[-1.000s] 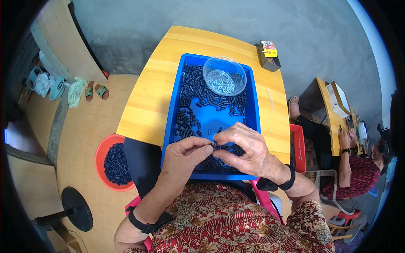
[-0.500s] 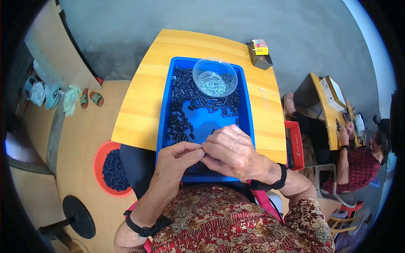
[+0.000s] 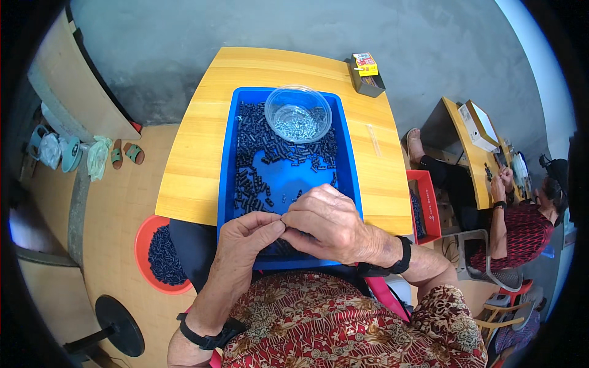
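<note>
My left hand and my right hand meet over the near part of a blue tray, their thumbs and fingers pinched together. Whatever they hold between the fingertips is too small and too covered to name. Many small black cylindrical pieces lie in the tray, heaped at its far end and along its left side. On the heap at the back rests a round clear plastic tub with small shiny metal pieces in it. A few tiny bits lie on the tray floor just beyond my fingers.
The tray stands on a yellow wooden table; a dark box sits at its far right corner. An orange basin of black pieces is on the floor at left, a red crate at right. Another person works at a desk on the right.
The whole view has shifted slightly, so the table and tray sit a little further left. Both hands keep their pinch at nearly the same place over the tray.
</note>
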Available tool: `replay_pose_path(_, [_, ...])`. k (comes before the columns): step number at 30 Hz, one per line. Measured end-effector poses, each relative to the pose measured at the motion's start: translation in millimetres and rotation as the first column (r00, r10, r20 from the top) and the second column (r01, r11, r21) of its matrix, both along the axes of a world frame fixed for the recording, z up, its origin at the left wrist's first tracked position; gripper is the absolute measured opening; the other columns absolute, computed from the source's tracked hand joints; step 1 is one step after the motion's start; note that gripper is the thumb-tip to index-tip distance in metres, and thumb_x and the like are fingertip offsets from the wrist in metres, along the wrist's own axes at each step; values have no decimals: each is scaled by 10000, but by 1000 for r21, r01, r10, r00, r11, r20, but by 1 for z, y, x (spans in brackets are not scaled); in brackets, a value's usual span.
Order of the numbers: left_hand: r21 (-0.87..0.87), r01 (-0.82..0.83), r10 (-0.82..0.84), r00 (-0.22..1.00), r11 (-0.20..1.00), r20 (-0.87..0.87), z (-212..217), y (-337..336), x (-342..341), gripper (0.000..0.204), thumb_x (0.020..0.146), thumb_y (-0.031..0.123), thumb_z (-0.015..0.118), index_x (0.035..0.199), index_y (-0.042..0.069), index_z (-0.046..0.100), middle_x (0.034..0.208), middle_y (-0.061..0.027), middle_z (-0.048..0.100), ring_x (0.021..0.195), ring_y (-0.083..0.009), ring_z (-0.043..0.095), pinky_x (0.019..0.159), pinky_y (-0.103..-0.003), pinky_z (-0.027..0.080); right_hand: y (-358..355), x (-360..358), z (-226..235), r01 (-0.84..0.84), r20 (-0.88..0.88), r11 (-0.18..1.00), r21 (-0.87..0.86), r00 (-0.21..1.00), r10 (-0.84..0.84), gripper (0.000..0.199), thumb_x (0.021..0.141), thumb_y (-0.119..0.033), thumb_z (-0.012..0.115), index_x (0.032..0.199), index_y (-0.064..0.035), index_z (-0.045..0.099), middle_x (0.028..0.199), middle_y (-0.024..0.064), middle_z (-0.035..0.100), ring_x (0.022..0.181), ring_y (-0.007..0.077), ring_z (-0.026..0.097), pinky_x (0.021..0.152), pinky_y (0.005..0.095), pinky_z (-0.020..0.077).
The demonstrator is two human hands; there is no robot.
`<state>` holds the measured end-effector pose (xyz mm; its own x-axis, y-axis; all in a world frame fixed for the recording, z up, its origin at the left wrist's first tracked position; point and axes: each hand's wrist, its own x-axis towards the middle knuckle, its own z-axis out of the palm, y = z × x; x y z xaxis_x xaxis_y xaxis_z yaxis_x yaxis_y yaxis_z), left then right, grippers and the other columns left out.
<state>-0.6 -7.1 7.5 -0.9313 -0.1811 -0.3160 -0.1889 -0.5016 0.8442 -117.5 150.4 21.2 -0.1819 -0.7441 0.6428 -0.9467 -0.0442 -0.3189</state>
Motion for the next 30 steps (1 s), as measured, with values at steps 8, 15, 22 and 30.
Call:
replay_pose_path(8, [-46, 80, -80, 997, 996, 7, -3, -2, -1, 216, 886, 164, 716, 1038, 11, 695, 956, -34, 692, 887, -96, 606, 840, -263, 467, -3, -4, 2, -19, 22, 1000, 11, 1000, 19, 253, 647, -64, 764, 854, -45, 620, 758, 67, 544, 703, 242, 568, 620, 364, 426])
replay_pose_path(15, [-5, 62, -62, 998, 998, 8, -2, 1, -5, 175, 905, 122, 697, 1036, 7, 708, 933, -19, 682, 870, -74, 593, 807, -224, 457, -2, -12, 5, -53, -143, 997, 49, 988, 60, 242, 677, -100, 770, 856, -38, 619, 784, 65, 545, 723, 239, 566, 628, 366, 427])
replay_pose_path(22, [-394, -75, 32, 993, 916, -113, 3, -8, 2, 133, 890, 86, 688, 989, -2, 697, 896, -10, 691, 840, -76, 607, 762, -235, 475, 11, -52, 30, 32, 5, 987, 158, 999, -33, 197, 818, -159, 721, 924, -21, 627, 856, 124, 618, 818, 304, 618, 702, 406, 494])
replay_pose_path(30, [-815, -264, 90, 963, 516, -254, 7, -20, 15, 78, 854, 30, 675, 915, -5, 642, 815, -104, 661, 688, -182, 637, 627, -307, 490, 30, -105, 8, 186, -32, 862, 472, 980, -195, 107, 808, -45, 653, 903, -2, 627, 857, 179, 645, 848, 381, 636, 750, 462, 520])
